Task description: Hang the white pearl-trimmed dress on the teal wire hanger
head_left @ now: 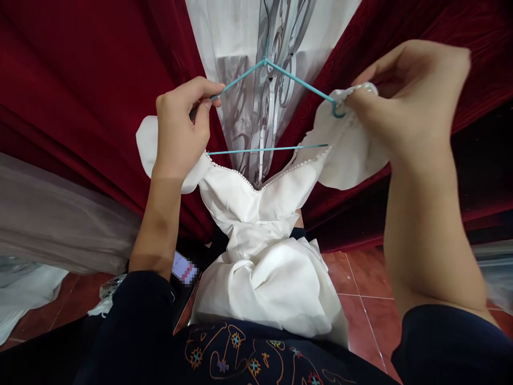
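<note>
While holding up a white dress (240,195) by a teal wire hanger (265,62) and a sleeve, have it right out front, between 2 hands. Pinching the left slope of that hanger with the left hand (180,117), using a narrow thumb-and-finger grip. Have the right hand (412,101) closed on the pearl-edged top of the right puff sleeve (355,155), just beside the notched tip of the hanger. Can't tell whether to call that edge looped over the tip or just resting against it. Can see pearl trim (239,174) along the neckline, with the thin crossbar (264,150) of the hanger just above. Also note the full skirt (288,283) bunched up below, close to a dark shirt (240,350) with colorful embroidery. Behind all that, see red curtains (80,80) on both sides and, between them, a sheer white curtain (228,32) plus a scrolled metal grille (284,32). Down low, spot a phone (183,267) with a lit, partly pixelated screen, just left of the skirt, and a red tile floor (372,305) over to the right. Lose the top of the hook (269,27) at the upper edge of view, tbh.
</note>
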Available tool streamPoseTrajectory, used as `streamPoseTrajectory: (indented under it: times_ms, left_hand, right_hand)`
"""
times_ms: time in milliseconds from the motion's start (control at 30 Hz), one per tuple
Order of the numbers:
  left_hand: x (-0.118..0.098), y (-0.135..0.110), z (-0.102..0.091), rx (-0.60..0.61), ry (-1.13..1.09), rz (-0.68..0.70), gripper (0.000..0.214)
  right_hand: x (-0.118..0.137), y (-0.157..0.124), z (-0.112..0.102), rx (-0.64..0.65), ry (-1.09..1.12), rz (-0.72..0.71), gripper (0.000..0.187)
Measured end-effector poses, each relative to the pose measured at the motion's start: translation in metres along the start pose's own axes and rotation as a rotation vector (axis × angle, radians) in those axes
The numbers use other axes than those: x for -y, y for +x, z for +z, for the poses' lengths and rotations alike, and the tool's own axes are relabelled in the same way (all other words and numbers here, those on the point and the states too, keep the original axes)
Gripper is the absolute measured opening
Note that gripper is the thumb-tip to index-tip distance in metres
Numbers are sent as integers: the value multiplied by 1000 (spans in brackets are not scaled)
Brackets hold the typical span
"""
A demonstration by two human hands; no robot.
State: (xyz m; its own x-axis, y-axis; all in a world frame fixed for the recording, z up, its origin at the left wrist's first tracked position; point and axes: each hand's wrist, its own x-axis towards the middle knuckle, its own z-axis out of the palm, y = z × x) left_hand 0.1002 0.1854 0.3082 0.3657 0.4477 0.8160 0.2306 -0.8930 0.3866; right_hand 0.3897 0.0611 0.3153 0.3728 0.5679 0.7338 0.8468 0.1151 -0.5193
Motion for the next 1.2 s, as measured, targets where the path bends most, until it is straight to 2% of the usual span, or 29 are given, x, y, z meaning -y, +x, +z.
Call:
streamPoseTrajectory:
  times_ms: [67,133,200,267,333,367,400,467,567,700,800,900,967,1067,1133,1200]
  left_hand:
    - [0,0,0,16,33,-43,46]
    - [0,1,1,15,58,-77,45]
    - [0,0,2,7,60,-86,44]
    - [0,-1,3,7,47,-75,46]
    - [0,-7,3,25,91,-46,52]
    - [1,-11,2,26,150,-40,57]
    - [1,-16,2,16,224,-42,61]
    - [2,-30,2,-38,349,-83,66]
    - [2,-49,-1,-156,301,-96,59]
    - [12,-50,-16,-251,159,-112,41]
    - [34,-45,-36,-399,239,-181,31]
    - [58,-58,-55,-518,265,-280,18]
    - [67,-80,-59,-488,218,-375,15]
    - [62,-119,-47,-293,141,-451,17]
    - [50,-139,-30,-213,131,-385,17]
    - [35,-148,-13,-244,173,-234,15]
  right_hand:
    - [18,-9,-2,80,-8,-57,23]
    - [31,-21,-6,70,-6,-164,35]
    - [38,-34,-7,60,72,-248,38]
    - [39,-46,1,188,141,-261,36]
    - [36,-58,18,371,117,-236,32]
    - [33,-65,29,407,82,-227,28]
    - [31,-71,39,400,45,-220,25]
    - [26,-82,55,305,3,-200,21]
    - [25,-91,65,178,3,-141,21]
    - [25,-91,64,172,14,-112,20]
    - [24,-89,62,184,22,-116,21]
    - [23,-88,63,202,38,-117,20]
    - [23,-88,64,222,58,-115,19]
    - [23,-87,66,226,54,-112,20]
    - [24,-87,68,216,36,-107,21]
    - [24,-87,68,216,26,-101,21]
